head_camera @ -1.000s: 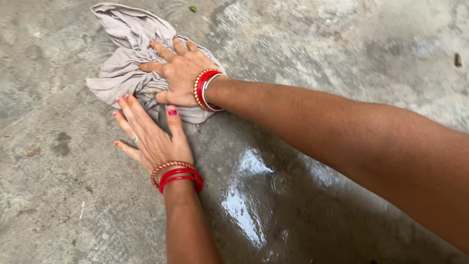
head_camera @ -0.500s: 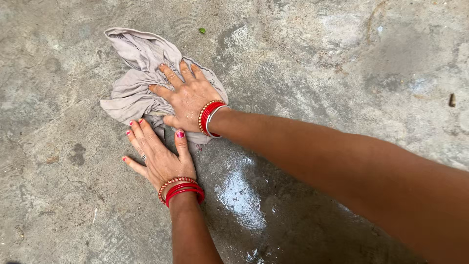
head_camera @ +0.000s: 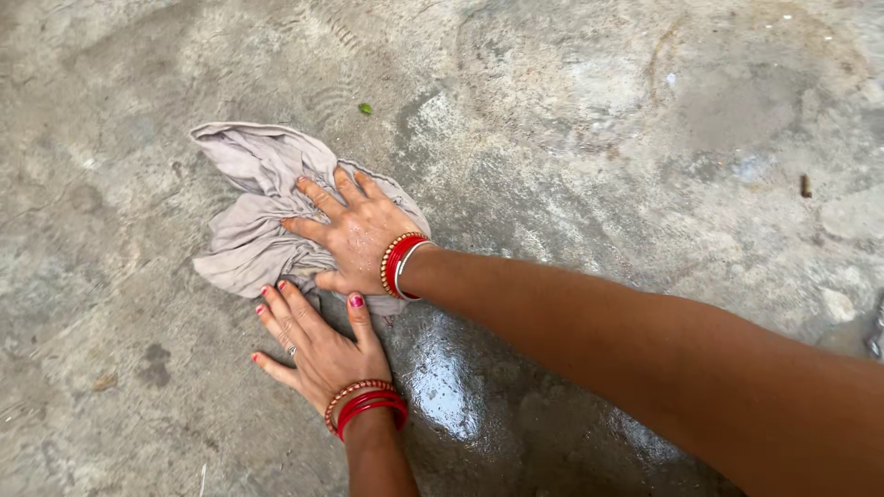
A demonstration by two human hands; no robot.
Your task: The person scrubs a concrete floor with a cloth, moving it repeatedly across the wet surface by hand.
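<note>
From where I watch, the nearest thing is the left hand (head_camera: 313, 345) in the lower middle of the frame, palm down on the concrete floor (head_camera: 645, 138), fingers spread flat and gripping nothing. Its fingertips reach the lower edge of the cloth (head_camera: 249, 230), and there is a ring on one finger. Red and beaded bangles (head_camera: 366, 408) sit at that wrist.

Just to the right of that wrist, a wet patch (head_camera: 451, 391) shines on the floor in the lower middle of the frame, with darker damp concrete around it and under the long forearm that crosses in from the lower right.

A little further up, the right hand (head_camera: 354, 235) lies flat on the cloth, fingers open and splayed toward the upper left, pressing down on the fabric rather than clutching it. Red, beaded and silver bangles (head_camera: 402, 265) ring that wrist.

The cloth is pale grey and crumpled, lying on the floor left of centre, its wrinkled folds spreading out toward the upper left beyond the fingers.

Further still, a small green speck (head_camera: 366, 109) lies on the floor above the cloth, well apart from it.
</note>
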